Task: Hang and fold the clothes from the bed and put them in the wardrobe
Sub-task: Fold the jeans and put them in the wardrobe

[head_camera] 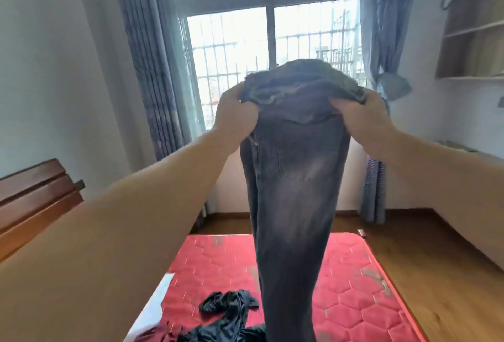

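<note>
Jeans: I see dark grey faded jeans (291, 191) held up at arm's length in front of the window, waistband on top, legs hanging straight down together toward the bed.
Left hand: my left hand (236, 116) is closed on the left side of the bunched waistband, fingers curled into the denim.
Right hand: my right hand (360, 121) is clamped the same way on the right side of the waistband, level with the left.
Between the hands: the waistband is gathered into folds and humps up between the two grips.
Lower end of the jeans: the legs run out of the bottom of the view, so I cannot tell whether they touch the mattress.
Bed: a red quilted mattress (354, 287) lies below the jeans, with a wooden headboard (35, 200) off to the left.
Other clothes: a crumpled black garment (226, 314) lies on the mattress just left of the hanging legs.
Room: a barred window (270, 42) with blue-grey curtains (152, 69) on both sides stands behind; open wooden wardrobe shelves (474, 36) are at upper right; the wooden floor (425, 260) shows right of the bed.
</note>
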The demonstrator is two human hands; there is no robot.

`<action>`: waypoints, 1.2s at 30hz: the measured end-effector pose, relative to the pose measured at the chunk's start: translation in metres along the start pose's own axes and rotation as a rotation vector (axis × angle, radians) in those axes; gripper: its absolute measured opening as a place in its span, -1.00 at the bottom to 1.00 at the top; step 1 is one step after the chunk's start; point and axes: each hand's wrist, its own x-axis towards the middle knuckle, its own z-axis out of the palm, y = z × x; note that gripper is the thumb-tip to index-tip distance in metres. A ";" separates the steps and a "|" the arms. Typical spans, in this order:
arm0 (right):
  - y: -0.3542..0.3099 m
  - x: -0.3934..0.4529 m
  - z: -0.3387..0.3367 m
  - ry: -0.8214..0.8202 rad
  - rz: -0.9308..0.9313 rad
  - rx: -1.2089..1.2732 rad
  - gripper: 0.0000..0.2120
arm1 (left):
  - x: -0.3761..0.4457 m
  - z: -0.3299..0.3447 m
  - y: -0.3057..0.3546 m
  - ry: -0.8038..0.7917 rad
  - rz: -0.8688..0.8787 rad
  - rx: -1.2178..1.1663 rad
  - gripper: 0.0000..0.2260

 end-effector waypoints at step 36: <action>0.232 -0.573 -0.107 -1.357 1.033 -0.606 -0.87 | -0.538 -0.048 -0.255 -1.504 -0.659 0.740 -0.88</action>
